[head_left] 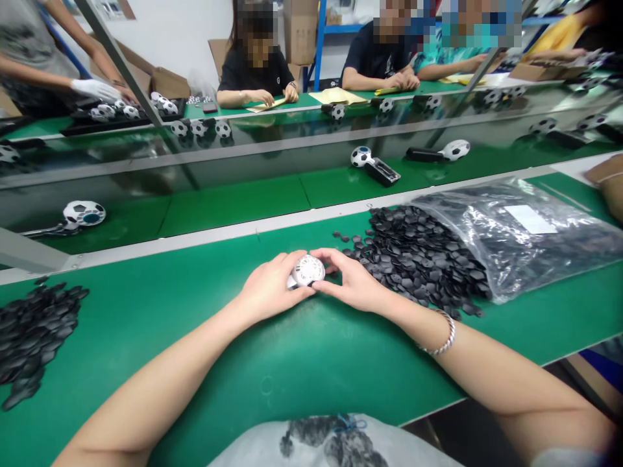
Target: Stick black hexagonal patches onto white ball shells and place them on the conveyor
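A small handheld fan [309, 270] with a white, round, slotted head is between my hands, just above the green bench. My left hand [270, 285] wraps around its left side, thumb along the near edge. From the right, my right hand [353, 280] grips the head's edge between thumb and fingers. The fan's lower part is mostly hidden by my left hand. To the right of my right hand spreads a heap of small black pieces [423, 253], spilling from a clear plastic bag [549, 240].
Another pile of black pieces [36, 331] lies at the left. Beyond the bench edge, a green conveyor belt [243, 201] carries football-patterned fans, including an opened one [382, 170]. Several people sit or stand across the line. A metal post [119, 65] rises at the left.
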`<state>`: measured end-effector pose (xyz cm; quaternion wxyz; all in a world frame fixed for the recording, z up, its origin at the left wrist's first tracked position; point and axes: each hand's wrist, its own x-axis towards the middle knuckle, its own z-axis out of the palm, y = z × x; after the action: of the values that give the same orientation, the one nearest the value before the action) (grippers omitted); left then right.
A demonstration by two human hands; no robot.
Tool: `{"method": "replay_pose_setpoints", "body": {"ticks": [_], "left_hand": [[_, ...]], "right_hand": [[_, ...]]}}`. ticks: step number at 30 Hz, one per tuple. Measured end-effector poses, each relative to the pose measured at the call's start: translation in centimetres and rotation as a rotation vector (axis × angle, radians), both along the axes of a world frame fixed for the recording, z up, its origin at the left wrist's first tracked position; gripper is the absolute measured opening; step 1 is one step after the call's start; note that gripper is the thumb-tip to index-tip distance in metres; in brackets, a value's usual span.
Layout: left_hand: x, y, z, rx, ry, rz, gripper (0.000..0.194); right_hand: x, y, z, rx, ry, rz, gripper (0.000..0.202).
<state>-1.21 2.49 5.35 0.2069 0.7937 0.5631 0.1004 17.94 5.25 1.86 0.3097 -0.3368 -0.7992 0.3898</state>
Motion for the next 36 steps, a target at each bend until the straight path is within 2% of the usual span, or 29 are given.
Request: {"method": "replay_pose_setpoints", "body": {"ticks": [10,13,15,17,22,25,28,30,33,36], "left_hand": [[0.1,0.1,-0.1,0.084,0.050,-0.028,0.053],[-0.1,0.0,0.2,0.042,0.042,-0.027,0.055],[-0.5,0.1,0.3,0.043,0.059,-0.031,0.055],[-0.9,0.3,0.3,0.076,0.092,-0.047,0.055],[-1.4,0.7,-0.2,0.158,0.096,-0.100,0.063],[-1.3,0.7,-0.4,0.187,0.082,-0.122,0.065],[-1.2,0.7,-0.5,0.203,0.072,-0.147,0.067],[-1.3,0.7,-0.5,0.203,0.068,-0.160,0.067],[-1.5,0.8,-0.6,0.190,0.058,-0.183,0.066],[-1.6,0.8,-0.7,0.182,0.050,-0.223,0.067]], "right_hand": [[-0.4,-0.2,0.3,-0.083,0.031,-0.061,0.042],[0.5,0.9,0.9,-0.112,-0.012,-0.062,0.028],[1.4,1.7,1.4,-0.023,-0.102,-0.133,0.015],[2.3,2.3,1.7,0.093,-0.244,-0.168,0.011],[2.6,2.2,1.6,0.213,-0.559,-0.034,0.013],[1.6,1.1,1.6,0.367,-0.727,0.006,0.009],[0.5,-0.1,1.6,0.545,-0.896,0.022,0.014],[0.2,-0.4,1.4,0.599,-0.954,0.022,0.016],[0.6,0.1,0.9,0.574,-0.904,-0.014,0.016],[1.4,1.0,0.8,0.407,-0.639,-0.087,0.026]]}}
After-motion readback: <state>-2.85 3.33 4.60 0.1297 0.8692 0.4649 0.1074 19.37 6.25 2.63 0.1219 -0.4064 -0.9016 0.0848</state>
